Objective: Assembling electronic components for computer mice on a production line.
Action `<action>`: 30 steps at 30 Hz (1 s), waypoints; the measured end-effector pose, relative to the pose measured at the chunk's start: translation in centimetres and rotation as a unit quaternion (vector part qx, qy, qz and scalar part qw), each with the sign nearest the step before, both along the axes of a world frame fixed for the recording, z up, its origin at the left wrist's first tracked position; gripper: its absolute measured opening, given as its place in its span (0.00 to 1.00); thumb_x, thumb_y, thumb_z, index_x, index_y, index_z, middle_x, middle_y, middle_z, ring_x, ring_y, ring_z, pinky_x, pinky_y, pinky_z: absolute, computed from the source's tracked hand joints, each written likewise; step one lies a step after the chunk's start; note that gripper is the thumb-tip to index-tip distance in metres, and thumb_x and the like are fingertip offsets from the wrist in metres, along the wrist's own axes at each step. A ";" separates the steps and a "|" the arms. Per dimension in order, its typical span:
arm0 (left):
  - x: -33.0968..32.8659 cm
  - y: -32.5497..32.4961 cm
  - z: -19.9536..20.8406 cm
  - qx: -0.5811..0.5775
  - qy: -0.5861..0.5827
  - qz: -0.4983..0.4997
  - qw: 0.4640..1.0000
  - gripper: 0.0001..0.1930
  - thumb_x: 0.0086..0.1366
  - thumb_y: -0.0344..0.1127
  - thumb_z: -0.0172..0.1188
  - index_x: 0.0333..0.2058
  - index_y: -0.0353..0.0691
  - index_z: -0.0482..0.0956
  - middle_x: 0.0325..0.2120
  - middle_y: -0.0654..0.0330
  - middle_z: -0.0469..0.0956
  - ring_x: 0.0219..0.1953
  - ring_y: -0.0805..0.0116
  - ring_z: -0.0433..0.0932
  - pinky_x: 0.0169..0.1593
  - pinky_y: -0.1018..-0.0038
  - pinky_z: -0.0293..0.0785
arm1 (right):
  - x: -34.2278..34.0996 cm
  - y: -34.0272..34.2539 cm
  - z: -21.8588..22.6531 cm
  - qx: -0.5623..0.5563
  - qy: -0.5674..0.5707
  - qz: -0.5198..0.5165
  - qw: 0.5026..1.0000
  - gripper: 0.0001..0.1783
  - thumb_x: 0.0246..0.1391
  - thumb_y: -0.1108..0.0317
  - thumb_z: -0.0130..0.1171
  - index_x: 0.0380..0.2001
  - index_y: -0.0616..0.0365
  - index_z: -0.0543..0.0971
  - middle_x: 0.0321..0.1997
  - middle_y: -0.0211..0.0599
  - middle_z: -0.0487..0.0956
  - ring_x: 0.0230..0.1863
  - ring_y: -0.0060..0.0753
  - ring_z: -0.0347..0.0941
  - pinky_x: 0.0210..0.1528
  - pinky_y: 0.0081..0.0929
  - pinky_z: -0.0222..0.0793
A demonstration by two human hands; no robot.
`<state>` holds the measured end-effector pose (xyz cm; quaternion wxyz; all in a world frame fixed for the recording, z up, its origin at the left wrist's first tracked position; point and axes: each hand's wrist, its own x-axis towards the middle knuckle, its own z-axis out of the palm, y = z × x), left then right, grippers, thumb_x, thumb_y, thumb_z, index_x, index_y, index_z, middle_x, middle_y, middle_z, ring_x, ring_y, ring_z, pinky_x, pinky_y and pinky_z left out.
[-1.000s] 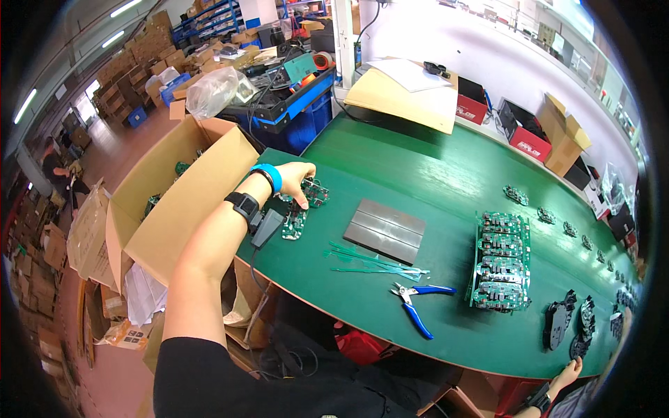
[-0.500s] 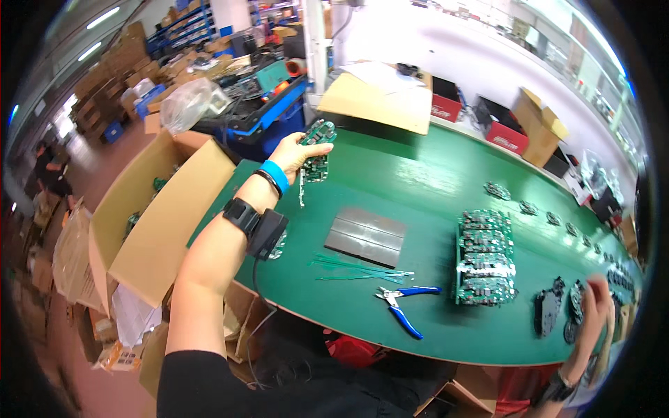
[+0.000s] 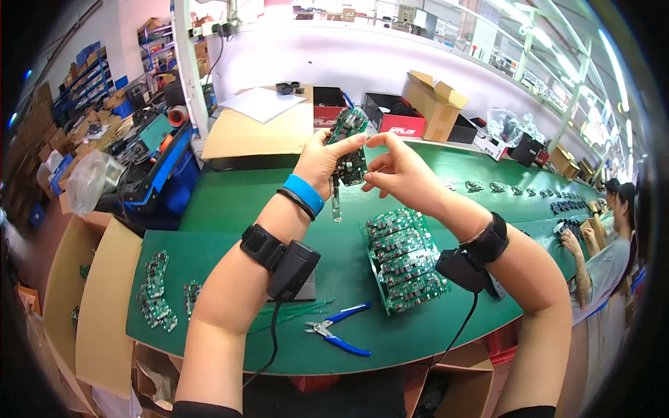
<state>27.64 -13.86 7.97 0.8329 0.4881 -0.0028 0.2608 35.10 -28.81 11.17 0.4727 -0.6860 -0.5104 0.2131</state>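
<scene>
My left hand [image 3: 320, 164] grips a green circuit board [image 3: 354, 124], held upright above the bench, with a narrow strip hanging below it. Close at the board's right edge is my right hand [image 3: 404, 171], its thumb and forefinger curved and apart; contact with the board cannot be made out. Below my right forearm lies a block of several green circuit boards [image 3: 404, 261] set in rows. Blue-handled side cutters [image 3: 341, 341] rest with jaws and handles spread. Thin green strips [image 3: 296, 313] lie beside them. A dark flat plate [image 3: 303, 289] is partly covered by my left wrist.
Loose circuit boards [image 3: 157, 292] lie at the bench's left. An open cardboard box [image 3: 108, 306] stands off that edge. Cardboard [image 3: 251, 136] and red-black boxes [image 3: 394, 118] line the back. Small boards [image 3: 496, 187] run to the far right, where a co-worker [image 3: 596, 268] sits.
My right hand has come from the far right of the bench up to the board in my left hand. The view has turned rightward, and the left hand still holds its board.
</scene>
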 end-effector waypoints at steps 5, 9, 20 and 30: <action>2.2 1.0 -2.3 0.005 0.061 -0.017 0.998 0.16 0.51 0.37 0.67 0.35 0.37 0.72 0.26 0.61 0.75 0.25 0.72 0.76 0.26 0.75 0.75 | 2.4 2.1 -1.8 0.030 0.061 0.002 0.998 0.23 0.47 0.79 0.54 0.46 0.60 0.60 0.28 0.36 0.74 0.28 0.23 0.72 0.27 0.19 0.68; 3.8 2.9 -3.9 0.124 0.148 0.001 0.981 0.20 0.51 0.44 0.66 0.39 0.44 0.72 0.28 0.68 0.75 0.25 0.81 0.72 0.23 0.84 0.65 | 5.5 3.4 -3.7 0.006 -0.001 -0.021 1.000 0.23 0.44 0.80 0.54 0.45 0.61 0.61 0.24 0.33 0.74 0.26 0.21 0.71 0.26 0.19 0.67; 9.9 7.4 -10.2 0.486 0.190 0.088 0.848 0.31 0.42 0.48 0.71 0.41 0.33 0.73 0.30 0.58 0.78 0.30 0.74 0.76 0.35 0.76 0.73 | 11.4 3.7 -8.6 -0.009 0.064 -0.070 0.995 0.19 0.37 0.79 0.54 0.38 0.69 0.72 0.23 0.39 0.77 0.24 0.27 0.74 0.26 0.22 0.71; 11.8 8.7 -11.0 0.739 0.301 0.011 0.602 0.27 0.44 0.52 0.66 0.35 0.34 0.77 0.30 0.45 0.78 0.36 0.50 0.77 0.43 0.65 0.71 | 14.5 -4.0 -8.5 -0.048 0.011 -0.157 0.986 0.17 0.37 0.81 0.50 0.37 0.70 0.73 0.21 0.33 0.74 0.21 0.21 0.70 0.24 0.18 0.67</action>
